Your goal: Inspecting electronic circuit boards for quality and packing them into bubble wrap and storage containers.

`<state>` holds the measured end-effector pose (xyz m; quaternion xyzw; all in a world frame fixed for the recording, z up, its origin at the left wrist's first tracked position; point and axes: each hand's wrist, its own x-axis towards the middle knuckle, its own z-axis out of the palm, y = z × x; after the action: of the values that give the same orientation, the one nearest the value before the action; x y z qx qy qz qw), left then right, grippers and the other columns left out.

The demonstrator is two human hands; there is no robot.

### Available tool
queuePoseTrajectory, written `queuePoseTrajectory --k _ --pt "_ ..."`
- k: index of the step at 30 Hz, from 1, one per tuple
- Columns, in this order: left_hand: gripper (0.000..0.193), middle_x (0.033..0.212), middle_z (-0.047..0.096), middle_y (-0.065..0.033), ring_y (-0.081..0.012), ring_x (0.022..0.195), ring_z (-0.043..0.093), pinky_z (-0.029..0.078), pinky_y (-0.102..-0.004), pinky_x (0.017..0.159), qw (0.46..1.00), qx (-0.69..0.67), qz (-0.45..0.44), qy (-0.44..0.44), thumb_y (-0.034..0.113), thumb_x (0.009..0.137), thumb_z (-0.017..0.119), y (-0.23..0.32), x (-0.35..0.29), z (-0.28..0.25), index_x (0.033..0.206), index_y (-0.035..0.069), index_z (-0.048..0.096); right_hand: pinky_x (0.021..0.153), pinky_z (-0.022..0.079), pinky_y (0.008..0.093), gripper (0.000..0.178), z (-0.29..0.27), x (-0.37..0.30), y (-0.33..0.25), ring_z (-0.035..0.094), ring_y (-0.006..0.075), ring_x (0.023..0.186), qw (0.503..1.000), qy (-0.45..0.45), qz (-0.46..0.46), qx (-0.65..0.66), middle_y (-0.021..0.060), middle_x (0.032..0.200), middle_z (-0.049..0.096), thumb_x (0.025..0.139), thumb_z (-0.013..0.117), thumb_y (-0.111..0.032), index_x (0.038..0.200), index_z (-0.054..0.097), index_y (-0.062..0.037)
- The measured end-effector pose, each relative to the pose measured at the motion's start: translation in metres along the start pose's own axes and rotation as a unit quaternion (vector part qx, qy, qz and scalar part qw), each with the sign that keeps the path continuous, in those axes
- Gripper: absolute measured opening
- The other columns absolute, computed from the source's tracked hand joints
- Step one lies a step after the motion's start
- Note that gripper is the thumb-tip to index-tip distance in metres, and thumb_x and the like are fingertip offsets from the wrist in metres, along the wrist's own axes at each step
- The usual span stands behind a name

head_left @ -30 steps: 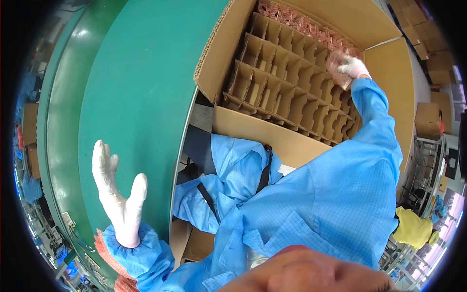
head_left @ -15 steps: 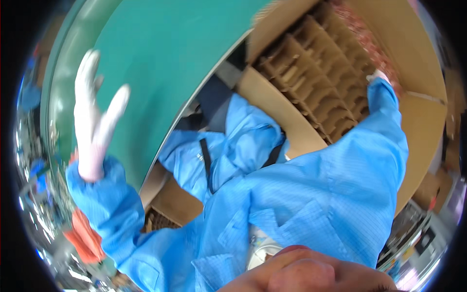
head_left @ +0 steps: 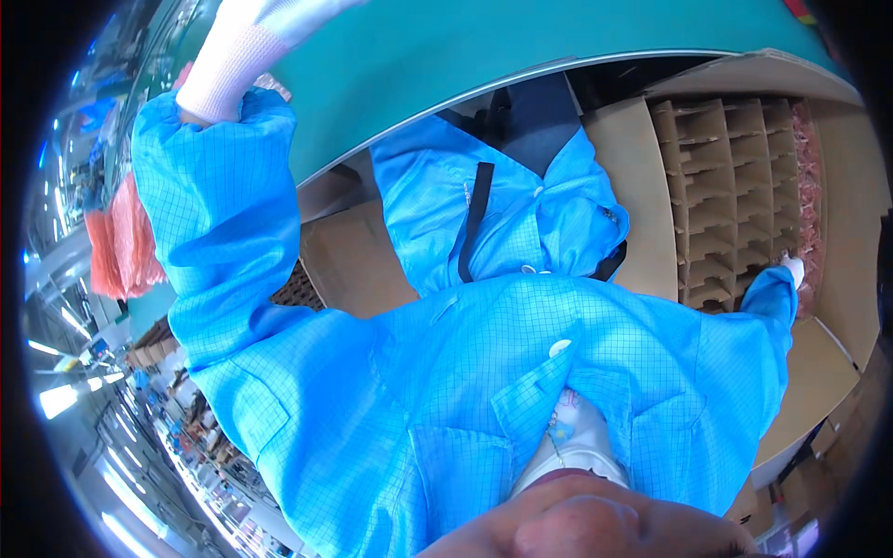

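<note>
My left hand (head_left: 265, 23), in a white knit glove, reaches over the green tabletop (head_left: 446, 46) at the upper left. The picture's top edge cuts off most of its fingers. Its thumb side stretches out to the right, and nothing shows in it. My right hand (head_left: 793, 268), gloved in white too, is down in the open cardboard box (head_left: 637, 186) at the right. It sits between the brown cardboard divider grid (head_left: 735, 181) and the pink bubble wrap (head_left: 809, 177) along the box's far-right wall. The sleeve hides most of it, so its fingers do not show.
Between tabletop and box are my lap and blue smock (head_left: 521, 223). Another opened carton (head_left: 358, 260) stands under the table edge at left, with dividers beside it. Pink-orange bags (head_left: 126, 242) hang at the far left. A small red and yellow thing (head_left: 800, 11) lies at the top right.
The view has turned, and the box now appears lower and squarer at the right. My left hand has moved up, partly out of the picture. My right hand stays by the bubble wrap.
</note>
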<state>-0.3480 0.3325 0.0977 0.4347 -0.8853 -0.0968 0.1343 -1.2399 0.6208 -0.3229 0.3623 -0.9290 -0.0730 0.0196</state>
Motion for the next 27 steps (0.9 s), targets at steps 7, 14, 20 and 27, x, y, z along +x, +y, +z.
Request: queuePoseTrajectory --k 7,14,20,27 --pt "0.051 0.123 0.06 -0.0159 -0.024 0.115 0.056 0.043 -0.0351 0.1 0.987 -0.089 -0.132 -0.014 0.022 0.086 0.069 -0.03 -0.042 -0.02 0.127 -0.005 0.053 0.037 0.029 0.0235 0.028 -0.219 -0.11 -0.211 0.042 0.0064 0.04 0.803 -0.441 -0.17 0.364 -0.0001 0.054 0.053 0.091 0.063 -0.029 0.08 0.064 -0.0036" --pt "0.05 0.119 0.062 -0.0162 -0.0253 0.114 0.057 0.044 -0.0344 0.099 0.98 -0.094 -0.164 -0.06 0.022 0.089 0.067 -0.024 -0.068 -0.013 0.129 -0.004 0.052 0.06 0.046 0.0243 0.095 -0.226 -0.303 -0.564 0.057 0.0098 0.069 0.619 -0.539 -0.39 0.418 0.0076 0.089 0.065 0.081 0.076 -0.028 0.15 0.019 0.0026" --pt "0.054 0.137 0.053 -0.0157 -0.0246 0.129 0.048 0.034 -0.0352 0.109 0.99 0.024 -0.132 -0.046 0.022 0.09 0.065 -0.021 -0.11 -0.041 0.136 -0.002 0.049 0.07 0.052 0.0326 0.04 -0.162 -0.324 -0.71 0.064 0.0192 0.081 0.351 -0.615 -0.196 0.678 0.0078 0.093 0.067 0.086 0.068 -0.039 0.111 0.064 -0.0083" --pt "0.052 0.13 0.058 -0.0132 -0.0207 0.123 0.052 0.039 -0.0331 0.103 0.956 -0.098 -0.277 0.027 0.026 0.091 0.065 -0.059 -0.172 -0.041 0.132 -0.003 0.053 0.07 0.052 0.0335 0.039 -0.159 -0.244 -0.704 0.065 0.0203 0.082 0.581 -0.449 -0.238 0.636 0.0082 0.094 0.067 0.086 0.067 -0.04 0.11 0.064 -0.0087"
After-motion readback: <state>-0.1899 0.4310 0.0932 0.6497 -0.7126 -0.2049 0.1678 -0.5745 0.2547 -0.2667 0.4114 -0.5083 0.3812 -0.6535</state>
